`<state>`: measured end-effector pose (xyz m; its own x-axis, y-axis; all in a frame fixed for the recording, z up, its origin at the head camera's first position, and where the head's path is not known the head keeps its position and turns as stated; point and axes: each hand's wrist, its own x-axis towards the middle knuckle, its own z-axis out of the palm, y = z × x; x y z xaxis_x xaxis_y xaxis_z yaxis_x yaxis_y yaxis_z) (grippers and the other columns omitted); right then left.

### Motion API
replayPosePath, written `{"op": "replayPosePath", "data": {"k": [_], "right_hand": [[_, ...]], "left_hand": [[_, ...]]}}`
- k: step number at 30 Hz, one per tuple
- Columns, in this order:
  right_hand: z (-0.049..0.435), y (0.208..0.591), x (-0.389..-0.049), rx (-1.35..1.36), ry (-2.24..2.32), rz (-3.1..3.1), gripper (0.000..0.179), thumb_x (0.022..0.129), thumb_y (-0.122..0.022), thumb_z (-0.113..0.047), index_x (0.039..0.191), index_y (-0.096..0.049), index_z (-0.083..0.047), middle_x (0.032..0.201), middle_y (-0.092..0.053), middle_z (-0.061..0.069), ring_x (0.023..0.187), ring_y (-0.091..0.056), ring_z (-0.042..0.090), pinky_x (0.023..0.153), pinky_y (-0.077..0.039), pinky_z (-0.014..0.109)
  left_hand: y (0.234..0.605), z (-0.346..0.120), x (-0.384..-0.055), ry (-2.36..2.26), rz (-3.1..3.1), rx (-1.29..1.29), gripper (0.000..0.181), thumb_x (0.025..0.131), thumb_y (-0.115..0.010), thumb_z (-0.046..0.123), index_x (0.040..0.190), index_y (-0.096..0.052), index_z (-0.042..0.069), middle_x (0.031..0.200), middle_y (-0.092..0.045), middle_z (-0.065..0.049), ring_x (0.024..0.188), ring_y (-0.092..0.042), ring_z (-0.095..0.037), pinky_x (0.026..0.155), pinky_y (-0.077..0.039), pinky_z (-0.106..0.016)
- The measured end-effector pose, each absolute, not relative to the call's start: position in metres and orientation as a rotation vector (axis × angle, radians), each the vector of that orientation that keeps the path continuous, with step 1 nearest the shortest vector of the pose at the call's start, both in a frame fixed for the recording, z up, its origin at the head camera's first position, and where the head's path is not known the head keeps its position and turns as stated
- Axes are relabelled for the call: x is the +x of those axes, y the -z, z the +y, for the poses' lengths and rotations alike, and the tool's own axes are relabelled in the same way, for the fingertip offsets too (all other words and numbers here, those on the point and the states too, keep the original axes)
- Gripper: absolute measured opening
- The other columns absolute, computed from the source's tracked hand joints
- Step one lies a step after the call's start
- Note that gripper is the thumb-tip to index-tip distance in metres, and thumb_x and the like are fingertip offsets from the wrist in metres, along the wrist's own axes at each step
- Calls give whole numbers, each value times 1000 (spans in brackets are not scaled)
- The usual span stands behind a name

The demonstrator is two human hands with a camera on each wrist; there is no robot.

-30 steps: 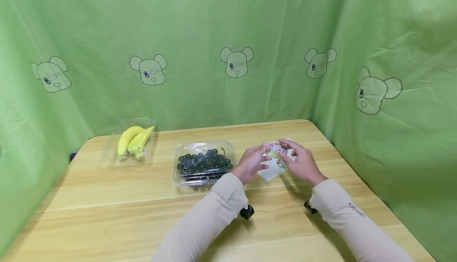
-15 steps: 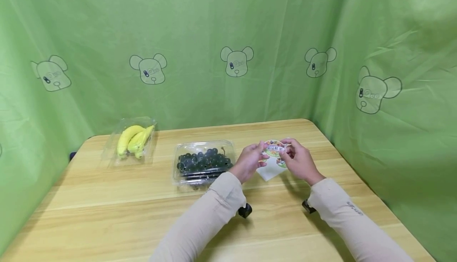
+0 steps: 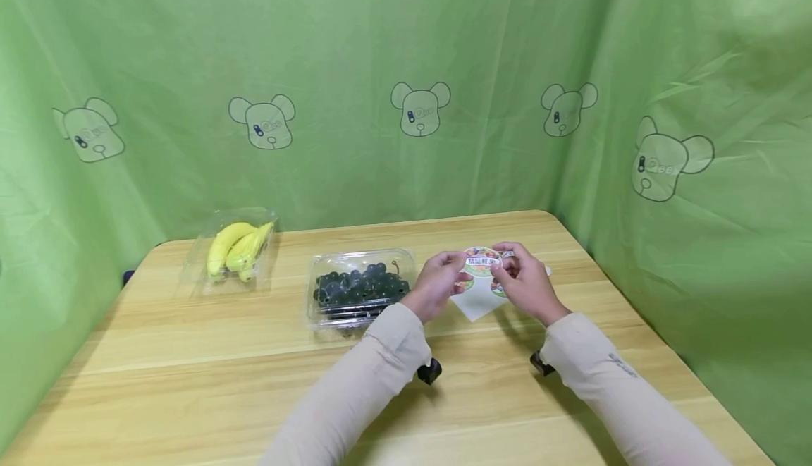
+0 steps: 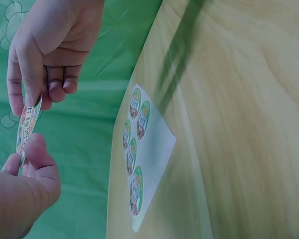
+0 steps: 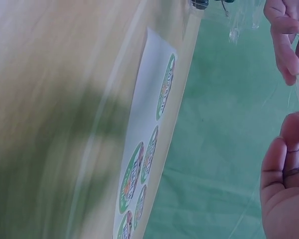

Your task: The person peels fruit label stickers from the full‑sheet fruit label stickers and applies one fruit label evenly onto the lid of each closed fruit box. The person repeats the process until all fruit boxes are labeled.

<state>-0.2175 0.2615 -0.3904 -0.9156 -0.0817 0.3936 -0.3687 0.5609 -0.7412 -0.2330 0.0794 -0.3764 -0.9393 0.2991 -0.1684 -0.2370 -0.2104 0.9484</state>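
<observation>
Above the right half of the table, a round, colourful fruit label sticker (image 3: pixel 480 261) is stretched between both hands. My left hand (image 3: pixel 435 285) pinches its left edge, and my right hand (image 3: pixel 528 284) pinches its right edge between thumb and fingers. In the left wrist view the sticker (image 4: pixel 27 124) is nearly edge-on, held by both sets of fingertips. Beneath the hands, a white sticker sheet (image 3: pixel 477 304) with several more round labels lies flat on the table. The right wrist view shows the same sheet (image 5: pixel 143 94).
A clear clamshell box of dark grapes (image 3: pixel 361 290) stands just left of my left hand. Farther left, bananas (image 3: pixel 237 251) lie in a clear plastic box near the table's back edge. Green curtains (image 3: pixel 342 29) surround the wooden table (image 3: pixel 190 381) at the back and sides.
Both hands have drifted slightly left with the sticker, which now faces the head camera more fully. More of the sheet shows at the right. The boxes stay in place.
</observation>
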Motion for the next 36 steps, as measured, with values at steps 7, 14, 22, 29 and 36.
{"op": "replayPosePath", "data": {"k": [7,14,22,29,36], "right_hand": [[254,389,-221,419,-1459,-2430,23,93,-60,1,115,-59,4,81,-64,20,67,-63,19,57,-57,32],[246,387,-229,391,-1576,-2405,23,95,-60,-4,115,-59,7,85,-65,23,68,-63,10,51,-56,31],[235,385,-235,374,-1647,-2389,23,94,-61,-3,114,-59,8,83,-66,20,72,-67,22,57,-55,23],[220,379,-236,395,-1657,-2366,20,96,-56,-1,112,-60,10,86,-68,23,74,-67,23,69,-55,21],[211,380,-239,419,-1623,-2384,18,97,-57,-3,112,-62,5,87,-70,20,77,-68,31,66,-57,28]], "left_hand": [[373,70,-236,-2173,1810,110,22,97,-57,12,118,-61,3,102,-61,-6,106,-60,-34,75,-54,-29],[368,60,-240,-2193,1872,121,23,94,-58,1,116,-63,2,96,-62,-7,93,-64,-27,69,-54,-26],[366,48,-243,-2149,2047,143,21,93,-60,3,113,-67,5,97,-63,-6,84,-62,-15,77,-55,-33],[362,33,-243,-2063,2199,206,19,93,-63,5,111,-67,5,95,-63,-6,96,-63,-30,79,-55,-34],[361,23,-244,-2055,2227,183,20,89,-66,0,108,-68,4,95,-63,-6,80,-61,-17,77,-56,-31]]}}
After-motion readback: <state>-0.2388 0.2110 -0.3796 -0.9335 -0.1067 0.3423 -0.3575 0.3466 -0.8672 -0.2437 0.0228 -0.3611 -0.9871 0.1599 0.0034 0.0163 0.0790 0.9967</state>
